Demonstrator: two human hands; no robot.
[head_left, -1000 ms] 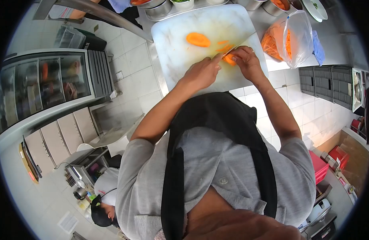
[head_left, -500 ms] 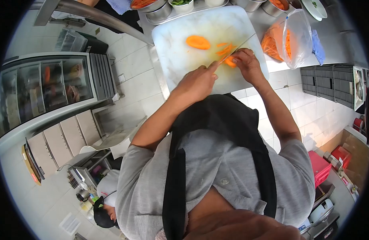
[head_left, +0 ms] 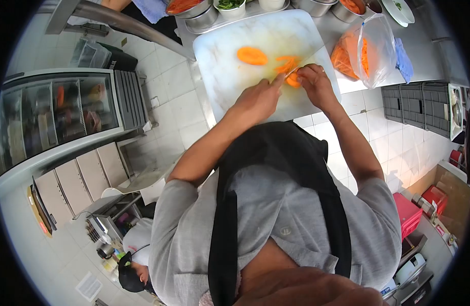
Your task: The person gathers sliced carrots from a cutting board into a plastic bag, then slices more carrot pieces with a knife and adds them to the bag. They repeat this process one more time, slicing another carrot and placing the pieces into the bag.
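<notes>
My left hand (head_left: 259, 101) is closed round the handle of a knife (head_left: 293, 71), its thin blade slanting up to the right over the cutting board (head_left: 222, 76). Close by on the right, my right hand (head_left: 316, 84) has its fingers bent and pinched on a carrot piece (head_left: 292, 80), right beside the blade. Cut carrot strips (head_left: 284, 62) lie just beyond the knife. Farther left on the white, stained board rests an oval carrot piece (head_left: 252, 56). My fingertips partly hide the carrot under them.
Behind the board stand metal bowls, one with shredded carrot (head_left: 186, 6), and a tub of greens (head_left: 230, 5). A clear bag of carrot strips (head_left: 352, 56) and a blue cloth (head_left: 403, 61) lie right. A glass-door fridge (head_left: 66, 112) stands left; another person (head_left: 138, 245) is at lower left.
My left hand has shifted slightly right and towards the carrot with the knife. My right hand stays nearly in place on the carrot piece. The strips beyond the blade lie slightly differently.
</notes>
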